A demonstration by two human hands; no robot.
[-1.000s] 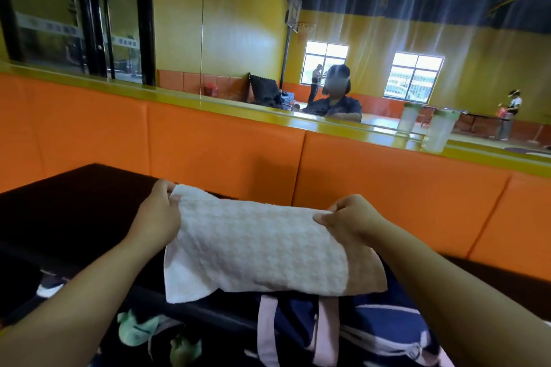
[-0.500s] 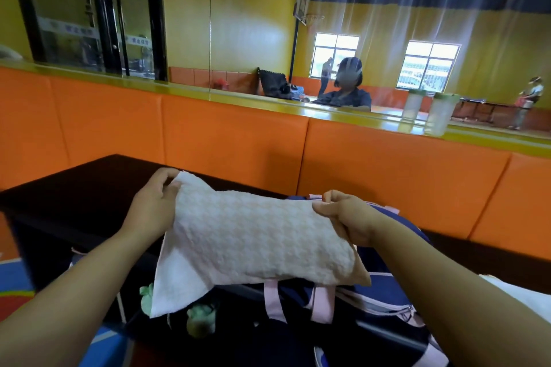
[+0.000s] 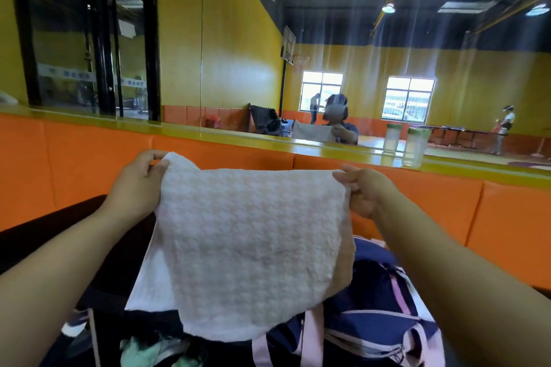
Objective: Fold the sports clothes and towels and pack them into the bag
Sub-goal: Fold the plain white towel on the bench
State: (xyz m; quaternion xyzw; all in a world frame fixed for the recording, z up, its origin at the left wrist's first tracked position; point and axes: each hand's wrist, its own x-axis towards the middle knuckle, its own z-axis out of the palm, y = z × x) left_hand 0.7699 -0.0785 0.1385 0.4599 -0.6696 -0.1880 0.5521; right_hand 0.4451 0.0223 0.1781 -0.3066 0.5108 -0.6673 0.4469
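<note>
Your left hand [image 3: 137, 185] and right hand [image 3: 362, 191] each pinch a top corner of the white towel [image 3: 247, 247], held up above the navy bag [image 3: 372, 307] — doubled over, not yet packed. Crumpled green clothes [image 3: 155, 348] left of the bag look unfolded — much remains, I judge.

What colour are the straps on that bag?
Pale pink straps on a navy bag; the head view, the only one, shows them.

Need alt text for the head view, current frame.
A person holds a white towel up by its top corners, left hand and right hand each pinching one, so it hangs in front of a navy bag with pink straps. Behind are an orange padded wall and a mirror reflecting a yellow gym.
</note>
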